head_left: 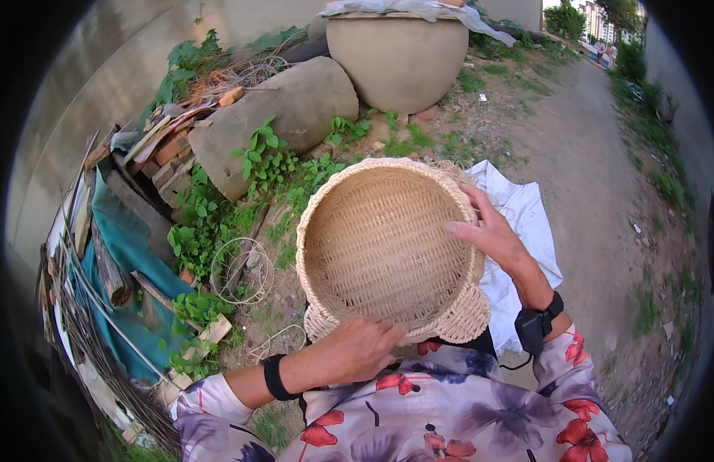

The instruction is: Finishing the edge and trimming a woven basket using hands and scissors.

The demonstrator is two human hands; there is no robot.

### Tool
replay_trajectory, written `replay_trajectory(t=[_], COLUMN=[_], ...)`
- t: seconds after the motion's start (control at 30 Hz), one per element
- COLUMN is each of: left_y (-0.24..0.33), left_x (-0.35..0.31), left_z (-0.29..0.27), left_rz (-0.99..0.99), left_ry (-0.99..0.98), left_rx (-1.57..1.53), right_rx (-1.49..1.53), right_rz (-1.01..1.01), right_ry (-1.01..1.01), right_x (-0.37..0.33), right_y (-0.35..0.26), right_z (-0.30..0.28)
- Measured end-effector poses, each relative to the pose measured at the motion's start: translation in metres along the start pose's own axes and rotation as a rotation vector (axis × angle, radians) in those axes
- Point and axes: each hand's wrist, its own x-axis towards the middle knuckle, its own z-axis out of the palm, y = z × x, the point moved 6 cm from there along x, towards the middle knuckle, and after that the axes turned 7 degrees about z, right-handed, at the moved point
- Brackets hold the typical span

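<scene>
A round, pale woven basket (pixel 388 239) rests tilted in front of my body, its open mouth facing up toward me. It has a thick braided rim, and rounded woven lobes stick out at its near left and near right. My right hand (pixel 496 231) grips the right side of the rim, thumb over the inside and fingers around the outer edge. At the near rim my left hand (pixel 357 348) is closed over the edge, its fingertips partly hidden. Beyond the basket's right side, some loose straw-like strands lie beside a white cloth or sack (pixel 522 215).
Coils of pale cord (pixel 245 273) lie on the ground at left, among green plants. Further left are a teal sheet (pixel 130 285), logs and bundled sticks. A large clay vat (pixel 395 61) and a toppled cylinder (pixel 280 115) stand behind. A dirt path (pixel 596 177) runs along the right.
</scene>
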Motion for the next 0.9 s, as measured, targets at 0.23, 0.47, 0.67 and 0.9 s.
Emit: replay_trajectory(t=[0.23,0.47,0.67,0.9], left_y=[-0.021,-0.076,-0.038,-0.048], left_x=[-0.071,-0.109,-0.078,-0.056], left_z=[-0.043,-0.016,-0.049,-0.099], left_rz=[-0.060,-0.605,-0.332,-0.055], left_ry=[0.691,1.150,1.013,1.065], left_rx=[0.051,-0.722,-0.234,-0.275], right_rx=[0.215,0.250,0.460,0.989], right_rz=[-0.022,-0.195,0.097,0.522], right_ry=[0.076,0.137,0.053,0.137], right_x=[-0.012,-0.047,-0.073,-0.081], right_y=[0.010,-0.015,0.052,0.128], right_z=[-0.003,0.013,-0.010,-0.058])
